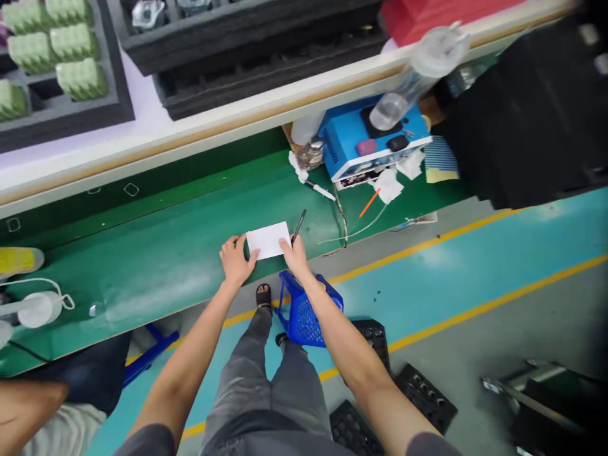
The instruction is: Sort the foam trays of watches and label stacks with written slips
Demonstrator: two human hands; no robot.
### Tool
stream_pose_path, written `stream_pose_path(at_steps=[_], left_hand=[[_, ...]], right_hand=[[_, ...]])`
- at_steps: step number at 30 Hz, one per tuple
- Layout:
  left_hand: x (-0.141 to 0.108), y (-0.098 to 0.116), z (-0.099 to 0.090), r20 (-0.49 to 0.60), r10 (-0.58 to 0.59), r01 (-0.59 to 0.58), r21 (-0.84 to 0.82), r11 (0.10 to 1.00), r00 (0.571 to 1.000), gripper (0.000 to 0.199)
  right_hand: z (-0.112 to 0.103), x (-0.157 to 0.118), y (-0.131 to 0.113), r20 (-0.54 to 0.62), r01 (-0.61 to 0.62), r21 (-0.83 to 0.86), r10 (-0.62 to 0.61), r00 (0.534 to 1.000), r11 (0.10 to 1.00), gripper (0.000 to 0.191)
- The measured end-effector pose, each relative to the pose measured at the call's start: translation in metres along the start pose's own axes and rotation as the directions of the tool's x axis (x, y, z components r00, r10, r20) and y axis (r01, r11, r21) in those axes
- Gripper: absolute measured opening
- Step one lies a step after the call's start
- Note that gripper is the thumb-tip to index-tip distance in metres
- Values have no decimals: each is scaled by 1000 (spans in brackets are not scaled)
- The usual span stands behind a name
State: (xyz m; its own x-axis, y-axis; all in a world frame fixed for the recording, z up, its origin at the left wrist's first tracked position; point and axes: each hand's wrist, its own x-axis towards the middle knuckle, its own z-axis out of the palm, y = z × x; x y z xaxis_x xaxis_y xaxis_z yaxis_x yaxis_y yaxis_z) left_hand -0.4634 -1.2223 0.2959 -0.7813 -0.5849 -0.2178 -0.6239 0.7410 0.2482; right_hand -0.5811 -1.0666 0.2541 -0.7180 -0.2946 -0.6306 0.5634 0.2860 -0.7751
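Observation:
A small white sheet of paper [268, 241] is held between my two hands over the front edge of the green bench [175, 253]. My left hand [237, 258] grips its left side, thumb on the near corner and fingers at the left edge. At the right side, my right hand [293, 251] pinches the paper with the thumb on top. A dark pen [299, 223] sticks up from that same hand, pointing away from me. No writing can be made out on the paper.
A blue machine [354, 140] with a clear cylinder [394, 109] stands at the back right, near tissues [388, 185] and a white syringe-like tool [321, 189]. Black trays [256, 38] fill the shelf above. A blue stool [306, 313] is below. Another person's arm [31, 402] shows lower left.

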Motion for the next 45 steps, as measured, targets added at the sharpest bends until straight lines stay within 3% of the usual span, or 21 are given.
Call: stream_pose_path(at_steps=[3,5,7,10,13,14,16,18,19,22,26,29,33,38,45], left_hand=[[2,2,-2,84,24,-29,61,998,996,61],[-9,14,-5,59,33,-31,-45,999,998,63],[-27,30,-12,77,110,-87,-257,962,991,61],[-54,48,-26,143,276,-160,-537,828,950,50],[-63,43,-35,174,329,-195,-524,829,928,46],[-61,36,-37,189,331,-209,-475,855,925,47],[-49,14,-36,223,279,-190,-351,917,934,50],[-29,-10,-32,223,162,-107,-240,965,961,49],[-17,-21,-28,201,106,-65,-201,977,974,47],[21,-38,-12,123,94,-78,-135,988,988,44],[49,-32,6,120,278,-274,-54,960,953,48],[50,-26,9,149,332,-329,-48,943,931,54],[48,-25,5,177,311,-304,-65,950,934,48],[49,-26,6,146,286,-273,-103,957,947,40],[49,-24,10,130,254,-236,-138,962,958,42]], right_hand=[[-11,-4,-6,-185,34,-272,-87,979,962,45],[-19,-17,-15,-214,94,-303,-163,963,948,54],[-18,-39,-24,-96,221,-228,-248,964,948,66],[-1,-75,-29,170,347,-101,-327,929,932,65],[10,-88,-30,312,319,-46,-290,905,947,61],[9,-84,-31,295,309,-24,-289,911,951,61],[4,-66,-34,132,317,28,-318,939,948,65],[0,-42,-36,-67,338,60,-335,940,939,67],[1,-31,-36,-100,341,60,-334,937,938,67],[16,-10,-27,59,343,-3,-342,938,939,54],[36,6,1,130,410,-60,-400,907,910,42],[37,20,15,137,480,-69,-468,873,875,39],[35,27,9,112,586,-186,-576,810,789,35],[46,20,-2,272,697,-215,-643,716,684,29],[51,26,19,180,663,-284,-641,747,693,38]])
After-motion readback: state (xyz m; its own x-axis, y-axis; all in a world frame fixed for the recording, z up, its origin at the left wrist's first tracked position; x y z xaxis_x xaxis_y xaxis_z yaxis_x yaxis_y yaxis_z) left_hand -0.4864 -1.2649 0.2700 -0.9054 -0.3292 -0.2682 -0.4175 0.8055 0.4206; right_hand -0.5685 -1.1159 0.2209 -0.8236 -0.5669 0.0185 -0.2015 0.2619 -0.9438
